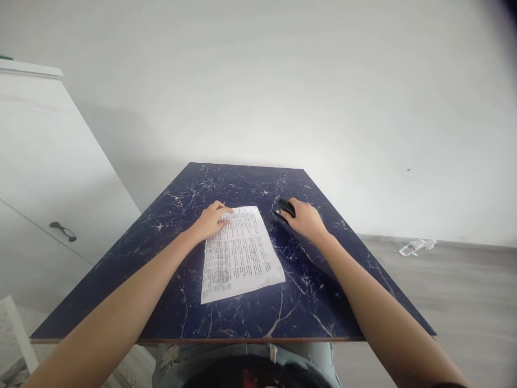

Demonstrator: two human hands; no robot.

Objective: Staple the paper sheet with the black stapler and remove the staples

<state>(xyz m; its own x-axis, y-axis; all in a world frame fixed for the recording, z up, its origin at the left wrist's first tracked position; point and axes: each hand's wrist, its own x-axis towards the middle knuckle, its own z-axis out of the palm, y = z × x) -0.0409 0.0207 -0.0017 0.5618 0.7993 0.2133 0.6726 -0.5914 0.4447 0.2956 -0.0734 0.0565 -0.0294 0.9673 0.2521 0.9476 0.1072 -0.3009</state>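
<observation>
Blue table (242,186) supporting paper (244,256); left hand (210,221) resting, fingers wide, at paper's eleven o'clock, right hand (307,218) gripping stapler (287,206) at one.

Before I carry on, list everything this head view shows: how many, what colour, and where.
printed paper sheet: one visible, white with dark text, on the tabletop
handheld stapler-like tool: one, black, in the right hand
marble-patterned tabletop: one, dark blue with pale veins, centre
flat-fronted cabinet: one, white, picture left
curved cabinet handle: one, dark, on the cabinet front
crumpled plastic-looking item: one, clear, floor at picture right
wood-look floor: one, grey, lower right
plain wall: one, white, behind
jeans: one pair, light blue, bottom
left hand: one, bare, on the paper's far left part
right hand: one, bare, right of the paper
</observation>
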